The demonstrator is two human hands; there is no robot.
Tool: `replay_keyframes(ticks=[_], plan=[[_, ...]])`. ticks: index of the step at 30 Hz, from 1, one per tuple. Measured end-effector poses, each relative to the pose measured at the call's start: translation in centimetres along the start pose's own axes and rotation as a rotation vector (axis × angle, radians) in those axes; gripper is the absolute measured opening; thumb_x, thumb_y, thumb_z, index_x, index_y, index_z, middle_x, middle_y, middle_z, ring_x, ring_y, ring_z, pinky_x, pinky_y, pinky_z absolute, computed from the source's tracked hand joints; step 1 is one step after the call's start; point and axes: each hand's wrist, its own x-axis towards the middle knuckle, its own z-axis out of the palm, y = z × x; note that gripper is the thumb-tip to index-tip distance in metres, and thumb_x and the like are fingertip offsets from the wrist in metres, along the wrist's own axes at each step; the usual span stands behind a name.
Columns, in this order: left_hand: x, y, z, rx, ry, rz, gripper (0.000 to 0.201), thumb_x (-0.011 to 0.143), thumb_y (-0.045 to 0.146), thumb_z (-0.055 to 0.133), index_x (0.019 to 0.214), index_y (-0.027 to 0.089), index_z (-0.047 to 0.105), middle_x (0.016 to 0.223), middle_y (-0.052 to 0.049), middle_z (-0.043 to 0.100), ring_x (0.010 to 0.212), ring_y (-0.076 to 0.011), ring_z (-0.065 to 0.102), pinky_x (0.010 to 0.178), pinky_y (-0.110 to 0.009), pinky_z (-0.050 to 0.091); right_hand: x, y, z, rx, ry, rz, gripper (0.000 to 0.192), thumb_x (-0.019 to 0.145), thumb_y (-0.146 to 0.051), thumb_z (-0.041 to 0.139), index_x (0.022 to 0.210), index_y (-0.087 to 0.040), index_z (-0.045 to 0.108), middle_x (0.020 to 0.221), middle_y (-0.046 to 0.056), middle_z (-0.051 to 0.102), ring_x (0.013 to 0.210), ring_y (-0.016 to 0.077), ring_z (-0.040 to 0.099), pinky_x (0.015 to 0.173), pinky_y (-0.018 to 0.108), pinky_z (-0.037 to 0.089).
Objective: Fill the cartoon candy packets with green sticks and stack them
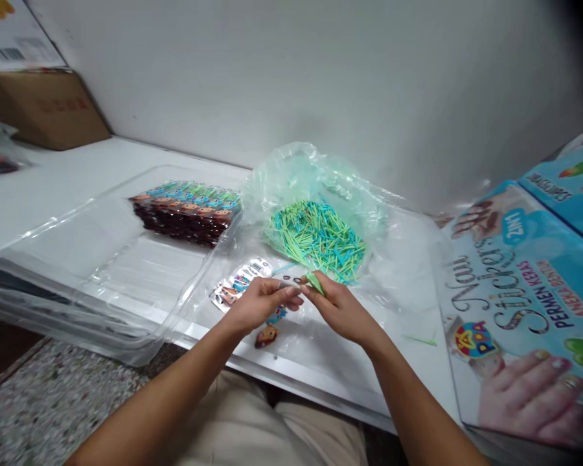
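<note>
My left hand [265, 301] is closed on a small printed packet [267, 335], whose cartoon end hangs below the fingers and whose pale end shows at the fingertips. Close against it, my right hand [340, 307] pinches several thin green sticks [315, 282]; its fingertips meet the packet's pale end. More printed packets [228, 292] lie just left of my left hand. Beyond both hands, a heap of green and blue sticks [320, 239] fills an opened clear plastic bag [291, 168].
At left, a clear plastic tray [102, 259] holds stacked packets [184, 210] in its far right part. Printed blue boxes [525, 304] stand at right. A loose green stick [420, 339] lies on the white table [364, 382]. A cardboard box [43, 110] sits far left, against the wall.
</note>
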Motion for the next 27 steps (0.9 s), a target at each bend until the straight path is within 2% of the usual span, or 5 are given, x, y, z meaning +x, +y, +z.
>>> replay_keyframes(ticks=[6,12,16,22,27], plan=[[-0.5,-0.5,0.8,0.122,0.106,0.087,0.03,0.077,0.041,0.066,0.071,0.013,0.074,0.075,-0.009,0.073,0.072,-0.0186,0.066,0.076,-0.032,0.049,-1.2,-1.0,-2.0,-0.067,-0.082,-0.014,0.03,0.094,-0.036,0.042,0.12,-0.021,0.049,0.105,0.005,0.064,0.096,0.0199,0.059,0.083,0.031,0.042],[-0.8,0.3,1.5,0.073,-0.024,0.043,0.032,0.075,0.042,0.068,0.073,0.011,0.071,0.073,-0.008,0.071,0.067,-0.0166,0.064,0.07,-0.03,0.05,-1.2,-1.5,-1.6,-0.166,-0.027,-0.054,0.023,0.094,-0.03,0.042,0.076,-0.02,0.052,0.064,-0.004,0.054,0.057,0.0115,0.049,0.056,0.023,0.035],[-1.0,0.7,1.5,0.013,-0.113,0.025,0.035,0.072,0.046,0.07,0.08,0.011,0.07,0.078,-0.007,0.07,0.068,-0.0167,0.065,0.067,-0.029,0.05,-1.7,-1.6,-1.2,-0.201,-0.035,-0.095,0.019,0.092,-0.022,0.043,0.074,-0.02,0.05,0.062,-0.004,0.051,0.057,0.0114,0.048,0.055,0.022,0.032],[-1.2,0.1,1.3,0.166,0.006,0.129,0.026,0.074,0.038,0.07,0.069,0.012,0.071,0.07,-0.005,0.07,0.068,-0.016,0.061,0.068,-0.028,0.047,-2.6,-1.8,-1.7,-0.239,-0.088,-0.05,0.029,0.093,-0.025,0.043,0.121,-0.022,0.049,0.093,0.005,0.069,0.077,0.0197,0.063,0.068,0.029,0.043],[-1.5,0.0,1.5,0.294,0.1,0.235,0.017,0.077,0.031,0.067,0.07,0.016,0.071,0.073,-0.003,0.07,0.071,-0.0162,0.062,0.071,-0.029,0.046,-2.7,-1.8,-2.5,-0.159,-0.172,0.002,0.05,0.095,-0.04,0.042,0.141,-0.022,0.035,0.13,0.012,0.057,0.111,0.0257,0.059,0.089,0.039,0.045]])
